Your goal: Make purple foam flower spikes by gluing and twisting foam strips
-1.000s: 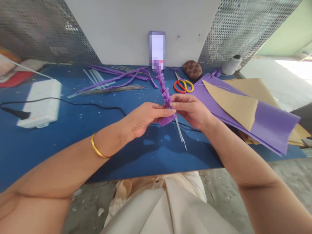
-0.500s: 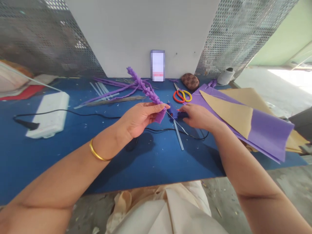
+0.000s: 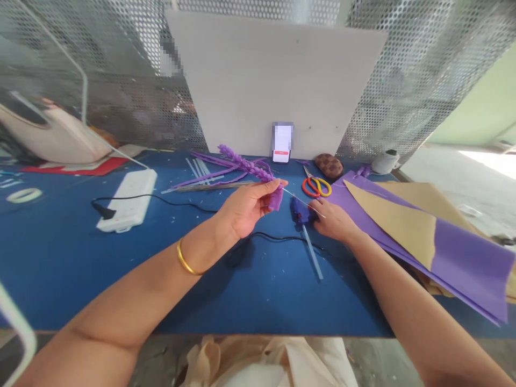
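Perforated metal screens [image 3: 407, 80] and a pale board [image 3: 266, 80] rise behind a blue worktop [image 3: 52, 269]. Well left of the left hand lies a white power strip [image 3: 127, 200] with its black cord. The left hand [image 3: 244, 207] is closed around the lower end of a purple foam flower spike [image 3: 250, 169], whose tip points away past the fingers. It looks light, soft and springy, so the flat lower tab seems the place to pinch, since the twisted petals could crush. Just right of that hand sits a blue hot-glue gun [image 3: 302, 210] with a clear stick. The curled right hand [image 3: 334, 221] touches it, though its grip is unclear. Ahead lie red-and-yellow scissors [image 3: 316, 187]; to the right, stacked purple and tan sheets [image 3: 403, 236].
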{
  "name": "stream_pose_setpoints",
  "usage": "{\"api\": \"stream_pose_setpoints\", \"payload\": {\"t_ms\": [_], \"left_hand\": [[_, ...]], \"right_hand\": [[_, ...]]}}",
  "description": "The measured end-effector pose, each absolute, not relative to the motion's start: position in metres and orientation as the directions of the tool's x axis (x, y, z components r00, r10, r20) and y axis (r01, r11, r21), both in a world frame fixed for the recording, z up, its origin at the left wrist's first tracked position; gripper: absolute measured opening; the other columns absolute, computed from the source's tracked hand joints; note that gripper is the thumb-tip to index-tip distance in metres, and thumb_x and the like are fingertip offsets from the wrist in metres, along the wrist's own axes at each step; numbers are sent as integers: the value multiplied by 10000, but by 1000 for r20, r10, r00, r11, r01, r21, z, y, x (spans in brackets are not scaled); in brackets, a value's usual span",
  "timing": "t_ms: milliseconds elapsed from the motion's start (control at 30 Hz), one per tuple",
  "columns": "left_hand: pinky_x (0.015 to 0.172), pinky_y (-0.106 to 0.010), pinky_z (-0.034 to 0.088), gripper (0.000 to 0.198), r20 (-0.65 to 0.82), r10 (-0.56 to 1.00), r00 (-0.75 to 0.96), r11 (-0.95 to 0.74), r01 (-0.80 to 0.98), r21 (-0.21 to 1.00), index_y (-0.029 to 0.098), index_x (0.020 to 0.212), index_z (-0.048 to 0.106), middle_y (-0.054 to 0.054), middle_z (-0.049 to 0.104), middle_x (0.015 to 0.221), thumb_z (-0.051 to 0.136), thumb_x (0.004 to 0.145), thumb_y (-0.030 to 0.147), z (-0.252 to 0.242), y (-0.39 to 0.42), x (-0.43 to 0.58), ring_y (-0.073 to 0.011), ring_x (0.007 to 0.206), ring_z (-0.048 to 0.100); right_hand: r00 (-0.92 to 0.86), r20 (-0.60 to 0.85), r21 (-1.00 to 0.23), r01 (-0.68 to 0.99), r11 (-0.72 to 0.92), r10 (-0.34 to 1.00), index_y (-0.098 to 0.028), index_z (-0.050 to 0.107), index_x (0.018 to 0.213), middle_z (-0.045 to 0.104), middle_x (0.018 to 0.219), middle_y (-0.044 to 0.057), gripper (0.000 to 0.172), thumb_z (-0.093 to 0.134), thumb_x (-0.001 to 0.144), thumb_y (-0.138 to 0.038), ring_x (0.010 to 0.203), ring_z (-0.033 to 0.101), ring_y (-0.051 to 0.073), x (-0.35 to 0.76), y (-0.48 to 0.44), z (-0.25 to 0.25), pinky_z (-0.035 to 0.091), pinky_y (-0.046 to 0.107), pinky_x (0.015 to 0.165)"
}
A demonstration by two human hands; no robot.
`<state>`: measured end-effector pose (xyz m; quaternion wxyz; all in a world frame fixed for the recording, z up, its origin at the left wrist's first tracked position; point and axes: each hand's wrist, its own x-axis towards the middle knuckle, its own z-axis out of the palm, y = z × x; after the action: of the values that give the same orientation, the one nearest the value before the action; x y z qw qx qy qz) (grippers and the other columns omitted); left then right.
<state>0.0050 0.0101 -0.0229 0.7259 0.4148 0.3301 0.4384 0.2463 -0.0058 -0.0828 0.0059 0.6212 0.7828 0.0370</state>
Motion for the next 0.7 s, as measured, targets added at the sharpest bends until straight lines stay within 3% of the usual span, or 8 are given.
{"api": "stream_pose_setpoints", "payload": {"t_ms": [100, 200, 300, 467, 700], "left_hand": [[587, -183, 399, 238, -114, 955, 274, 228, -430, 873, 199, 836, 781, 6, 646, 758, 832, 671, 364, -20, 16, 2, -69, 665, 521], [579, -192, 394, 244, -69, 989, 134, 126, -490, 863, 236, 830, 775, 0, 678, 817, 841, 653, 390, -20, 25, -4, -78, 682, 529], [602, -206, 409, 264, -33, 997, 69, 64, -502, 863, 253, 855, 772, -10, 694, 870, 835, 658, 418, -20, 31, -8, -88, 712, 539], [630, -244, 417, 296, -25, 994, 104, 72, -469, 880, 247, 873, 765, -20, 701, 850, 816, 666, 452, -20, 22, -2, -111, 720, 567], [661, -246, 398, 278, -56, 980, 189, 138, -456, 879, 258, 930, 772, -10, 696, 871, 784, 709, 426, -21, 5, 7, -114, 726, 555]], "right_hand": [[-257, 98, -16, 965, 260, 961, -170, 534, 1081, 623, 1020, 102, 261, 507, 827, -220, 875, 624, 233, 241, -11, -75, 439, 309, 723], [-339, 258, -234, 887, 399, 905, -198, 534, 944, 589, 980, 90, 110, 514, 866, -272, 829, 609, 216, 229, -22, -67, 471, 321, 744], [-416, 438, -369, 725, 581, 797, -217, 510, 996, 567, 1143, 119, 152, 550, 849, -221, 946, 618, 226, 215, -34, -65, 502, 334, 800], [-284, 618, -438, 650, 621, 733, -238, 513, 997, 596, 908, 43, 154, 591, 864, -233, 764, 616, 179, 196, -52, -63, 513, 299, 687], [-225, 621, -481, 648, 591, 751, -225, 527, 937, 603, 856, 22, 135, 629, 854, -256, 701, 612, 151, 190, -62, -59, 496, 269, 641]]}}
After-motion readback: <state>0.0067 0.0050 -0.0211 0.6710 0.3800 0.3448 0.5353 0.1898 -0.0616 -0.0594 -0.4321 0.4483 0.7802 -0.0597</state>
